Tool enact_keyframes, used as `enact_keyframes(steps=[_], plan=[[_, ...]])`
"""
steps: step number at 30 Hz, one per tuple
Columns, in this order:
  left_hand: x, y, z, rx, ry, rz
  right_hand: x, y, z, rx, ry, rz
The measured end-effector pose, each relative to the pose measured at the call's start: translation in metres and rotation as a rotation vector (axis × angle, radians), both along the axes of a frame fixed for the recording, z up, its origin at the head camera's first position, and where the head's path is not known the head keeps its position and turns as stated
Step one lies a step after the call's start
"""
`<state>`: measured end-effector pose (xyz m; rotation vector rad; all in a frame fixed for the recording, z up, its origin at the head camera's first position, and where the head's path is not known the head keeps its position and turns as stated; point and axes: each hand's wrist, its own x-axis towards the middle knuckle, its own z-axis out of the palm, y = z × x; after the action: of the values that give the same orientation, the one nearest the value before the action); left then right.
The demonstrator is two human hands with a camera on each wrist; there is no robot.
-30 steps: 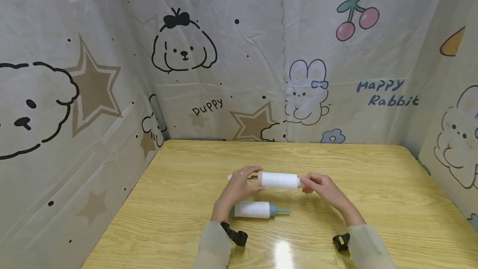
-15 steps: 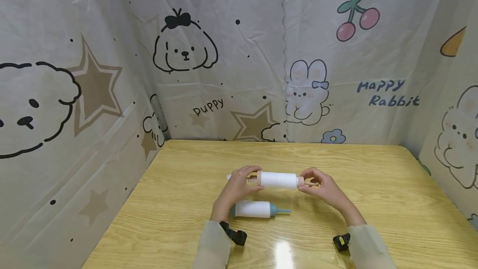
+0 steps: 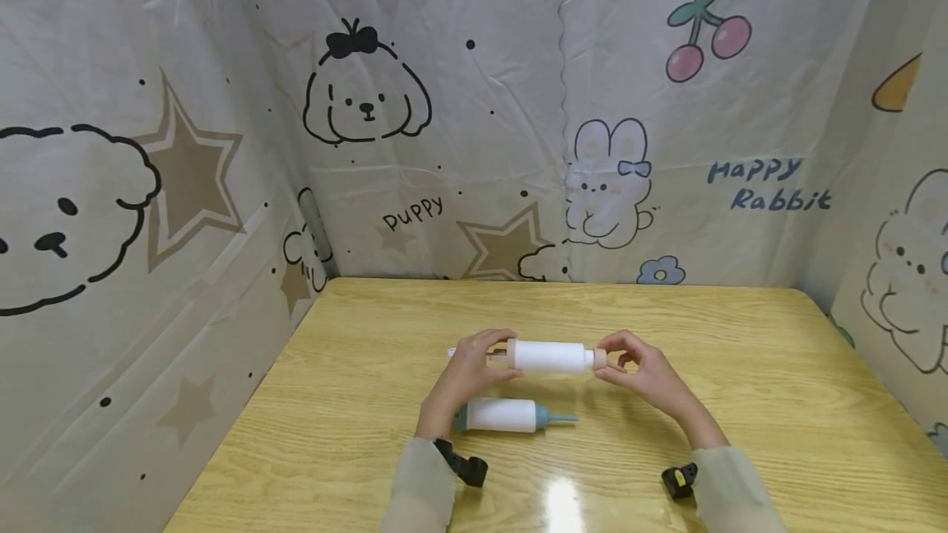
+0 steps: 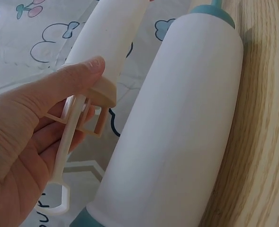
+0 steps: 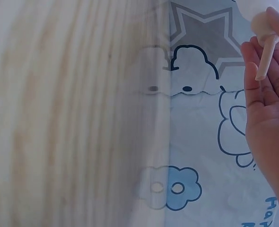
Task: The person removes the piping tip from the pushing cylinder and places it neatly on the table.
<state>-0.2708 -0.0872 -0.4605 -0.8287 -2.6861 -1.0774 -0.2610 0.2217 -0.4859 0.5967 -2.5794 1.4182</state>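
A white balloon pump (image 3: 549, 357) with beige ends is held level above the table. My left hand (image 3: 469, 370) grips its beige collar between thumb and fingers. In the left wrist view the plunger rod (image 4: 66, 142), with a ring handle (image 4: 58, 201), passes through that hand. My right hand (image 3: 643, 364) pinches the beige nozzle cap (image 3: 600, 359) at the other end. A short white neck shows between cap and barrel. In the right wrist view the thin nozzle (image 5: 266, 59) sticks out over the fingers. A second pump (image 3: 502, 415), white with teal ends, lies nearer, partly behind the left wrist.
The wooden table (image 3: 355, 401) has a patterned cloth (image 3: 437, 64) hung around its back and sides. A black wrist camera (image 3: 471, 470) sits on the left wrist, another camera (image 3: 677, 481) on the right.
My right hand has shifted its hold on the nozzle end, first baring the nozzle. The cap has since moved slightly right of the barrel, exposing the white neck. The left hand stays nearly still.
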Motion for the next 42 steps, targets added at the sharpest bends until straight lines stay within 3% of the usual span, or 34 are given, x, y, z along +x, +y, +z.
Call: enact_keyframes(steps=[6,11,25,42], plan=[[-0.001,-0.001,-0.002,0.0,-0.033,-0.006,0.002,0.004,0.0,-0.011,0.008,-0.012],[-0.001,-0.001,-0.004,0.0,-0.101,-0.01,0.002,0.005,-0.001,-0.01,0.006,-0.006],[-0.005,0.004,-0.008,-0.118,-0.238,0.069,0.004,0.004,0.002,-0.016,-0.022,0.004],[-0.008,0.004,-0.015,-0.142,-0.3,0.055,0.005,0.005,0.002,-0.024,-0.031,0.009]])
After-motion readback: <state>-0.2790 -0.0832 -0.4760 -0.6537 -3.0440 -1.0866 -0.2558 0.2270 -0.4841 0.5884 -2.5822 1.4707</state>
